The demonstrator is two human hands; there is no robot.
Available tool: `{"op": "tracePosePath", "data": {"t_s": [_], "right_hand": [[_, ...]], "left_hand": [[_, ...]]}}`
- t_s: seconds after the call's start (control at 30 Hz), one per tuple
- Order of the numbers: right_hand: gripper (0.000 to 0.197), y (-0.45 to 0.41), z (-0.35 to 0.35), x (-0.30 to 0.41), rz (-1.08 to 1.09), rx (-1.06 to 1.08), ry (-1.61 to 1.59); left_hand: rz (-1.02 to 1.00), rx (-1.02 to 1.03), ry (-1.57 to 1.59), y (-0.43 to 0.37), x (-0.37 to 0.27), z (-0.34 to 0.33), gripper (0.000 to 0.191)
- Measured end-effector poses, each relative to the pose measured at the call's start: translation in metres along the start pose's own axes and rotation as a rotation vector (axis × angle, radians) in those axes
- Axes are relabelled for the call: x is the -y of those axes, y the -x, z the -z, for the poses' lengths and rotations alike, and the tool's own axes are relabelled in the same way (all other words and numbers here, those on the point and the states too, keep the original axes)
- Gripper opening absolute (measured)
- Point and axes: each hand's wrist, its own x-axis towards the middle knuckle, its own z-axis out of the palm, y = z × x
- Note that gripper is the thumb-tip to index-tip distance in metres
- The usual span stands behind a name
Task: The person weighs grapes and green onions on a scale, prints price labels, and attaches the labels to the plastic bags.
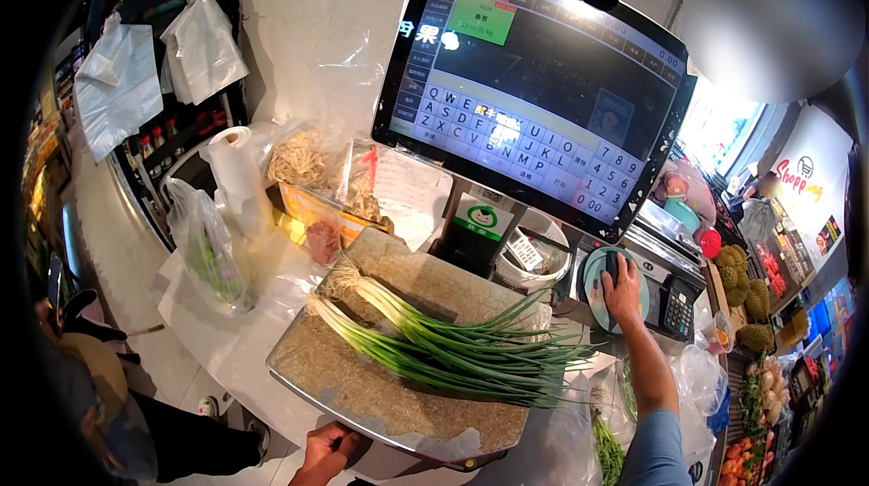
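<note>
My right hand point(622, 292) rests over a black computer mouse point(612, 269) on a round, pale blue mouse pad point(592, 306). At the near edge of a weighing scale point(305, 350) is my left hand point(329, 452), its fingers curled by the underside of the platform; what they touch there is hidden. Two bunches of spring onions point(434, 343) lie across the worn scale platform, roots to the left and green leaves reaching past its right side. Behind them stands the scale's touchscreen point(529, 92), lit with a green tile and an on-screen keyboard.
Left of the scale are a plastic bag of greens point(210, 255) and a bag roll point(234, 170). A white basket point(536, 248) stands behind, a calculator point(677, 309) to the right. Another person point(183, 432) is at the lower left. Durians point(736, 282) sit far right.
</note>
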Motion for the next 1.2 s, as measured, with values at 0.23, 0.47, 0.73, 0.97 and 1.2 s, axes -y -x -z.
{"op": "tracePosePath", "data": {"t_s": [0.23, 0.47, 0.73, 0.97, 1.2], "right_hand": [[0.061, -0.002, -0.002, 0.001, -0.015, -0.004, -0.009], [0.06, -0.005, -0.006, -0.009, 0.008, -0.038, -0.035], [0.058, -0.001, -0.001, 0.001, -0.006, -0.001, -0.052], [0.058, -0.003, -0.005, -0.001, -0.005, 0.008, -0.067], [0.069, 0.0, 0.0, -0.019, 0.043, -0.145, -0.134]], "left_hand": [[0.074, -0.004, -0.063, -0.001, -0.012, -0.001, 0.014], [0.062, -0.001, -0.023, -0.005, -0.016, -0.005, 0.011], [0.072, 0.002, -0.071, 0.003, -0.005, 0.001, 0.011], [0.01, -0.061, -0.181, -0.001, -0.022, -0.002, 0.006], [0.103, -0.123, -0.132, 0.002, 0.005, 0.003, 0.009]]}}
